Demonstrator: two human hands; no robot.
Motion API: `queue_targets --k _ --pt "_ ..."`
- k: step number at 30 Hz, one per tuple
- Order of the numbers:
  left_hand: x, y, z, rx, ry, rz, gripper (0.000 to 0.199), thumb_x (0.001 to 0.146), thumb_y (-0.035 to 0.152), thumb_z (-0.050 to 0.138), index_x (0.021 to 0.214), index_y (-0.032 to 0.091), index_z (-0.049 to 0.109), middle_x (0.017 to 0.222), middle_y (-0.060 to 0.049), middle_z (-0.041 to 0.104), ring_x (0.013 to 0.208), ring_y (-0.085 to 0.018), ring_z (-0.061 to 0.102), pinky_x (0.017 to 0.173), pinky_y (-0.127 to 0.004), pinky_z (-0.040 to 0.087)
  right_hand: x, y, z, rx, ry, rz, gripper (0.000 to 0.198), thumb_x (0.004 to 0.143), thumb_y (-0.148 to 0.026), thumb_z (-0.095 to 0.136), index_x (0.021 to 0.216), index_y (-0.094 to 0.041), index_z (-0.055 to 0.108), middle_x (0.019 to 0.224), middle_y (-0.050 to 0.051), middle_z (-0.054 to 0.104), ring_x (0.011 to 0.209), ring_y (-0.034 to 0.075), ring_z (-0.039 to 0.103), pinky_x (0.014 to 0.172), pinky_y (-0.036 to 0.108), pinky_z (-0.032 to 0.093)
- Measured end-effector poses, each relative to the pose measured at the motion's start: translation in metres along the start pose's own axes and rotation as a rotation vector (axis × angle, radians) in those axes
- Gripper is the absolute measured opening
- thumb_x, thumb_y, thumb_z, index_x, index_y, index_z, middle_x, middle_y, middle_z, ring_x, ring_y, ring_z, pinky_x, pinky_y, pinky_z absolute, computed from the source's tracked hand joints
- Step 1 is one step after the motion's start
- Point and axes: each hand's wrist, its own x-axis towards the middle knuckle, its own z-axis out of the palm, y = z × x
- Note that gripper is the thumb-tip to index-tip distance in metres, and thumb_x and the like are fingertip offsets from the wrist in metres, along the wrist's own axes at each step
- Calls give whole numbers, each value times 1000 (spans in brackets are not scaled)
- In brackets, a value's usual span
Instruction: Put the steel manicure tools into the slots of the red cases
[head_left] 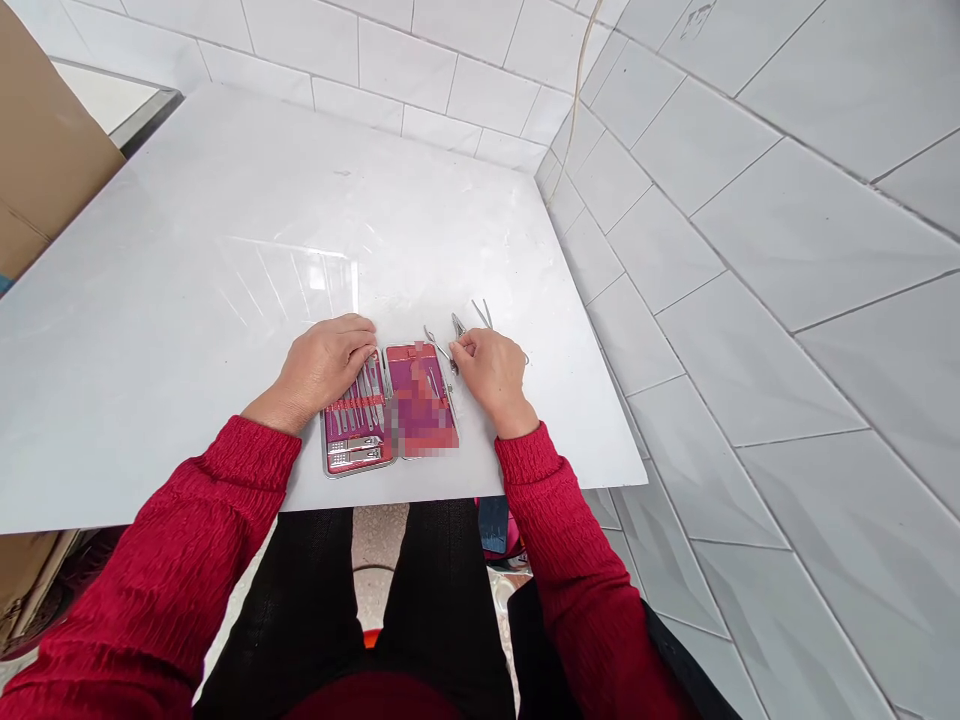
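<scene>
An open manicure case (358,462) lies near the table's front edge, its left half lined in purple and holding several slim metal tools under a red strap. Two nail clippers (354,450) sit along the bottom of that half. The case's right half is partly blurred out. My left hand (319,362) is closed over the top left of the case, thumb and fingers at its upper edge. Right of the case, my right hand (493,375) pinches at a metal manicure tool (441,348), whose exact kind is unclear. Beyond those fingers lie more metal tools (482,314), partly hidden.
The glossy white table (187,220) meets tiled walls (720,300) at the back and right. A cardboard box (52,130) stands at the far left. A thin cable (576,95) hangs in the corner. My legs are under the front edge.
</scene>
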Motion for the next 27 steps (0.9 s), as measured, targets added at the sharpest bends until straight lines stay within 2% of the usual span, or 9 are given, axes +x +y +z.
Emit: queue_targets --k 2,7,11,17,23,27 --pt "0 0 0 2 -3 -4 36 101 31 42 98 21 77 118 -8 76 109 -28 72 88 -44 60 1 -2 0 -55 -29 21 23 98 -33 58 83 -21 71 83 3 74 79 20 63 64 31 29" --pt "0 0 0 19 -8 -2 38 101 33 41 99 21 78 119 -8 76 109 -28 72 87 -43 60 3 -7 0 -172 -76 45 23 96 -22 51 83 -21 70 83 5 74 75 21 64 62 32 28" --pt "0 0 0 17 -7 -1 39 101 34 41 99 22 78 120 -7 76 110 -28 72 85 -42 60 3 -8 -1 -218 -109 63 24 95 -21 50 83 -20 70 82 6 74 74 21 64 61 33 28" --pt "1 1 0 17 -13 0 39 101 34 41 97 21 77 120 -8 76 109 -29 72 86 -43 59 2 -8 0 -241 -100 36 27 102 -34 51 91 -20 72 91 10 76 82 24 68 66 32 34" --pt "0 -1 0 0 -14 -14 38 101 35 42 100 23 78 120 -8 75 111 -29 71 87 -44 60 5 -13 -2 -219 -123 69 21 93 -16 53 83 -17 71 83 12 75 76 25 67 63 34 32" --pt "0 1 -1 -7 -11 -17 37 100 34 43 98 24 78 119 -7 76 109 -27 71 87 -43 60 4 -13 -4 -214 -110 60 21 95 -20 55 85 -17 73 86 14 75 78 26 68 64 34 34"
